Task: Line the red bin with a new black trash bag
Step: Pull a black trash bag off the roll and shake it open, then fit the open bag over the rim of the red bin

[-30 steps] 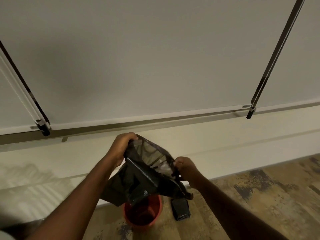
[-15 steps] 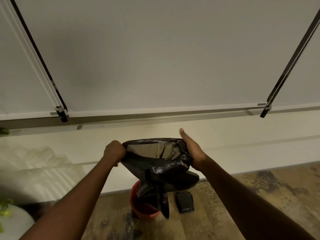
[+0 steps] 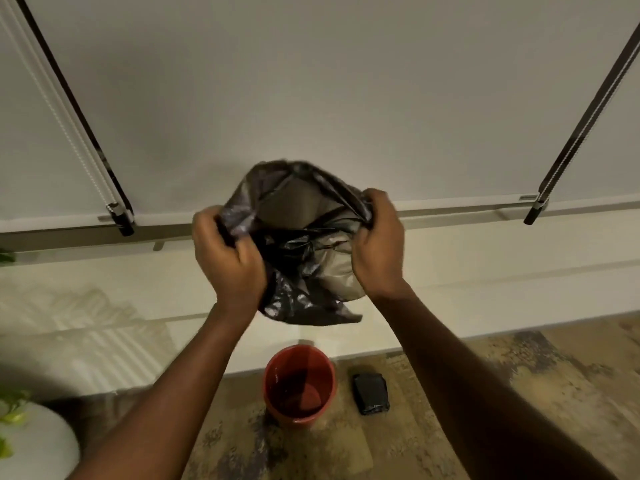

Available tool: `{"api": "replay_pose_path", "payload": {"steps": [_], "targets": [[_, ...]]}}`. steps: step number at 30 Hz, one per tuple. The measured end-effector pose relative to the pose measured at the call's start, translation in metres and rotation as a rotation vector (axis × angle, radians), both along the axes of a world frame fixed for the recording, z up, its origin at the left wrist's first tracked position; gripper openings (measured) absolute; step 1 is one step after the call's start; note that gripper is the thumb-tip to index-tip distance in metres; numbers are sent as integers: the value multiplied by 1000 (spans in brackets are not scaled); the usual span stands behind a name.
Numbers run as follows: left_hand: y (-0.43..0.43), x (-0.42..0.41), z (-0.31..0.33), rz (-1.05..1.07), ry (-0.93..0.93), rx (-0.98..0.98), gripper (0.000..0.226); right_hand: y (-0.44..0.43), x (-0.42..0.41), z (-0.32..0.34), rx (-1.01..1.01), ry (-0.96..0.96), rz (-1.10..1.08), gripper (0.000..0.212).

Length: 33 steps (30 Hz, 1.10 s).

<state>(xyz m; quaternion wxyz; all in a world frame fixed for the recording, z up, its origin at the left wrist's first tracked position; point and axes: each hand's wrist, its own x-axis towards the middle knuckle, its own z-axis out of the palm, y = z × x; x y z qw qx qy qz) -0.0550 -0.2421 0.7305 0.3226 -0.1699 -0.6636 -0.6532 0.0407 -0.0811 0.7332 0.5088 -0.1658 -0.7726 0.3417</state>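
Black trash bag [image 3: 298, 251] hangs well above the empty red bin [image 3: 298, 384] on the floor, left hand [image 3: 227, 258] and right hand [image 3: 377, 252] each clenching its rim (apparently spreading the mouth before lowering).

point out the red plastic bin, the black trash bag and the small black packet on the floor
red plastic bin [image 3: 269, 386], head view, left rim
black trash bag [image 3: 294, 303], head view, lower body
small black packet [image 3: 371, 393], head view, top face

Dim, warm light; wide-angle bending at edges, slight motion blur.
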Motion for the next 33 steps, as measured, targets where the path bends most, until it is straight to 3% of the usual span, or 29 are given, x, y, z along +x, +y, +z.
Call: {"api": "replay_pose_path", "payload": {"steps": [2, 3, 4, 5, 7, 8, 11, 14, 18, 20, 26, 29, 33], "targets": [[-10, 24, -24, -197, 13, -105, 7, -11, 19, -24, 58, 130, -52, 35], [-16, 33, -43, -279, 84, -269, 9, -15, 28, -47, 71, 94, -44, 28], [-19, 37, -67, -392, 109, -484, 12, -14, 35, -74, 68, -63, -5, 21], [-23, 35, -92, -478, 45, -763, 18, -12, 37, -101, 70, -394, 41, 26], [-28, 23, -126, -632, -228, -1100, 30, -6, 41, -154, 168, -1131, 129, 41], [-29, 13, -142, -695, -272, -1144, 35, -4, 40, -171, 187, -1272, 158, 44], [-28, -5, -156, -860, -400, -1283, 30, -2, 40, -179, -87, -1134, 174, 44], [-27, -19, -152, -861, -477, -1173, 27, 7, 31, -175, -298, -1019, 155, 38], [-38, -39, -154, -362, -509, -870, 20, 16, 28, -182, -591, -776, -1, 33], [-39, -43, -153, -246, -536, -785, 16, 18, 27, -179, -676, -708, -19, 35], [-35, -29, -174, -192, -621, -719, 24, 9, 30, -195, -514, -772, 30, 26], [-43, -22, -181, -185, -506, -680, 17, 6, 32, -200, -370, -790, -1, 23], [-55, -12, -199, -165, -328, -798, 18, -6, 39, -211, -279, -824, -33, 24]]}}
